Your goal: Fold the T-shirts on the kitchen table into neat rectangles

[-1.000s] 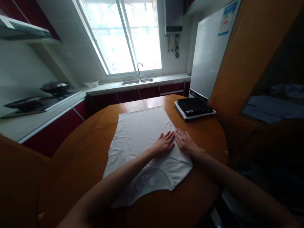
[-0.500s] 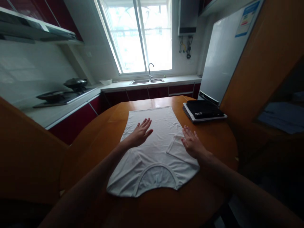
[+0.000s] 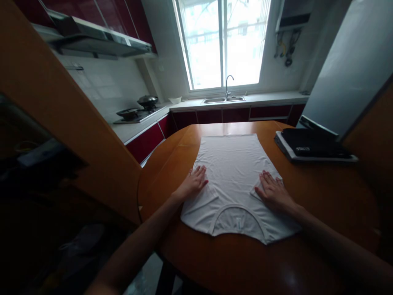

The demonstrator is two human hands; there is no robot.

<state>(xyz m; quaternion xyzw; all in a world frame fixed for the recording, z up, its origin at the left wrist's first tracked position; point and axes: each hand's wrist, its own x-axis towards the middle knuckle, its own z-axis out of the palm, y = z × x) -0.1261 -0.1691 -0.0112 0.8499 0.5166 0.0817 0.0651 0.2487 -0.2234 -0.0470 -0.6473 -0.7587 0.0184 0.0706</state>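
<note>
A white T-shirt (image 3: 233, 164) lies spread on the wooden table, its neckline toward me and its hem at the far side. Both sleeves are folded inward over the body. My left hand (image 3: 193, 183) rests on the shirt's left side by the folded sleeve, fingers stretched out. On the right, my right hand (image 3: 272, 190) lies flat over the other folded sleeve, covering part of it. Neither hand grips the cloth. Light wrinkles run across the middle of the shirt.
The round wooden table (image 3: 172, 164) carries a stack of folded dark and white clothes (image 3: 316, 143) at the right. Beyond it are a counter with a sink (image 3: 223, 99), a stove with pans (image 3: 147, 101) at the left and a fridge (image 3: 353, 69) at the right.
The view has swung left. My left hand has moved from above the shirt's middle to its left side. My right hand has shifted onto the right sleeve.
</note>
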